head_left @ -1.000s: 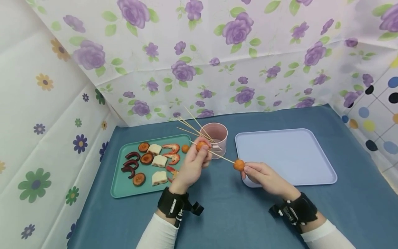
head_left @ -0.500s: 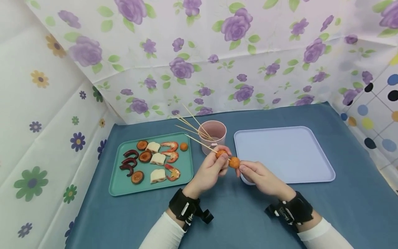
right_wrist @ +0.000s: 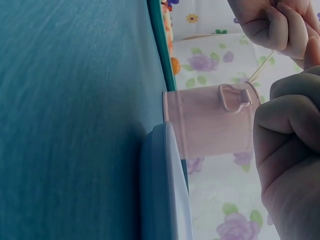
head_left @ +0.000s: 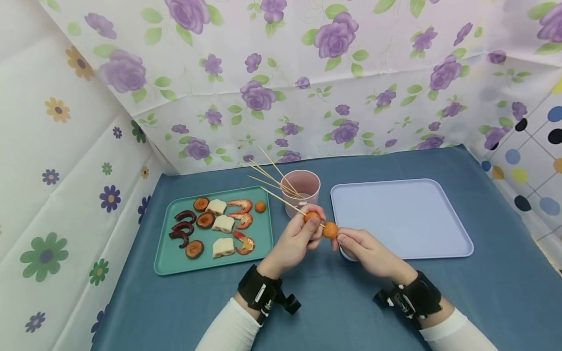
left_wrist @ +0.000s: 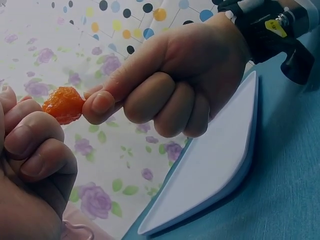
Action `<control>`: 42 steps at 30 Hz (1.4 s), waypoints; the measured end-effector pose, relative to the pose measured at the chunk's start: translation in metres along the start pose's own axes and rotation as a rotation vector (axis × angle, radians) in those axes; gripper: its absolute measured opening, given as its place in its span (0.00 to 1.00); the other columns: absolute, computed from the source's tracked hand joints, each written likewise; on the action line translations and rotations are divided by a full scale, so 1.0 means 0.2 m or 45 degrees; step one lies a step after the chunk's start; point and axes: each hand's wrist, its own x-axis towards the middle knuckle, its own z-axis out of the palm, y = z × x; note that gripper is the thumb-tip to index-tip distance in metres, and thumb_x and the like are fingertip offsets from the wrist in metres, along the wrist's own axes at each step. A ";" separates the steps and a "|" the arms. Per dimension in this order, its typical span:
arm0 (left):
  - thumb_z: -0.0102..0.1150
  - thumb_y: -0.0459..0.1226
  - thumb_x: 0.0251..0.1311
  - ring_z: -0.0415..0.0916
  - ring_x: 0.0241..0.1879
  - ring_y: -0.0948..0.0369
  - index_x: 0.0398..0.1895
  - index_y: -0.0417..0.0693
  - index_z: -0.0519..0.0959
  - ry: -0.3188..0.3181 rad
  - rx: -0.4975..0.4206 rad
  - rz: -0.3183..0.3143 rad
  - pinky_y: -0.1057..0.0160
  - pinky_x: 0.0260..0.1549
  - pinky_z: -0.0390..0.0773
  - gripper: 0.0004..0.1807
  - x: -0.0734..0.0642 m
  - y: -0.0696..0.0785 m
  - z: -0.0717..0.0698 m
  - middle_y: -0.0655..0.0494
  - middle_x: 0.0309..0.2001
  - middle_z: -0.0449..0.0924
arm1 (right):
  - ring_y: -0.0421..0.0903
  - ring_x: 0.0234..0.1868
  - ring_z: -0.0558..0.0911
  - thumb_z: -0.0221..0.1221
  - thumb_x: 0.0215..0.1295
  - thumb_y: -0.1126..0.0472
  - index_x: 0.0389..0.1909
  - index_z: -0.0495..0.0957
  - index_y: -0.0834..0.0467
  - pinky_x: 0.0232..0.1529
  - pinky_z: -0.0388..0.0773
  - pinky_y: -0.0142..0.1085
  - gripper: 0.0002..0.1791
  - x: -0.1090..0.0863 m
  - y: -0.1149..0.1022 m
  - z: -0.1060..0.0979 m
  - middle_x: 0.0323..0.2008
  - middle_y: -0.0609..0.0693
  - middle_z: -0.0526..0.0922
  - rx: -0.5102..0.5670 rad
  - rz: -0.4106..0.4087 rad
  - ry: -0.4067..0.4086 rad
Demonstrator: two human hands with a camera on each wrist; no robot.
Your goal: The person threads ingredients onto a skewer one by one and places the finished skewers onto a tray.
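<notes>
A thin wooden skewer (head_left: 283,201) slants between my hands in the head view, carrying two orange food balls. My left hand (head_left: 293,240) pinches one orange ball (head_left: 312,217) on it. Close beside that, nearer the right fingers, sits the second orange ball (head_left: 330,229). My right hand (head_left: 373,252) pinches the skewer's end against this ball, as the left wrist view also shows with the orange ball (left_wrist: 65,105) between the two hands. The skewer's pointed end sticks out past my left hand toward the upper left. In the right wrist view the balls are hidden by fingers.
Behind my hands stands a pink bucket (head_left: 309,181) with several skewers (head_left: 268,176) leaning out. On the left, a green tray (head_left: 169,265) bears mushroom slices, white pieces, shrimp, dark red curved pieces and one orange ball (head_left: 260,206). A pale blue tray (head_left: 404,219) lies at right.
My left hand has moved right along the skewer, bringing its orange ball close to the one by my right hand. The right hand has barely moved. Over the last half second little differs.
</notes>
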 end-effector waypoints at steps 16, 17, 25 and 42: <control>0.48 0.37 0.86 0.62 0.17 0.63 0.50 0.37 0.69 0.224 0.231 -0.082 0.68 0.16 0.64 0.09 0.00 0.02 0.04 0.55 0.22 0.65 | 0.37 0.20 0.61 0.47 0.87 0.67 0.49 0.87 0.50 0.22 0.63 0.39 0.18 -0.01 0.00 0.01 0.21 0.37 0.61 -0.226 0.065 0.098; 0.48 0.37 0.86 0.63 0.17 0.63 0.50 0.37 0.70 0.241 0.260 -0.076 0.67 0.17 0.64 0.09 0.00 0.02 0.04 0.55 0.22 0.65 | 0.37 0.20 0.61 0.48 0.87 0.66 0.49 0.87 0.50 0.23 0.63 0.39 0.18 -0.01 0.00 0.01 0.22 0.36 0.61 -0.236 0.070 0.103; 0.48 0.37 0.86 0.62 0.18 0.62 0.52 0.36 0.69 0.226 0.227 -0.096 0.68 0.18 0.63 0.10 0.01 0.02 0.03 0.53 0.25 0.65 | 0.36 0.19 0.60 0.47 0.87 0.68 0.49 0.86 0.49 0.21 0.60 0.37 0.19 0.00 -0.01 0.01 0.20 0.38 0.61 -0.237 0.042 0.106; 0.46 0.37 0.86 0.60 0.17 0.63 0.47 0.37 0.73 0.395 0.156 -0.121 0.69 0.17 0.62 0.11 0.01 0.02 0.03 0.56 0.22 0.61 | 0.33 0.19 0.59 0.50 0.86 0.66 0.50 0.87 0.46 0.22 0.60 0.34 0.17 0.01 0.01 0.02 0.20 0.33 0.59 -0.360 0.020 0.141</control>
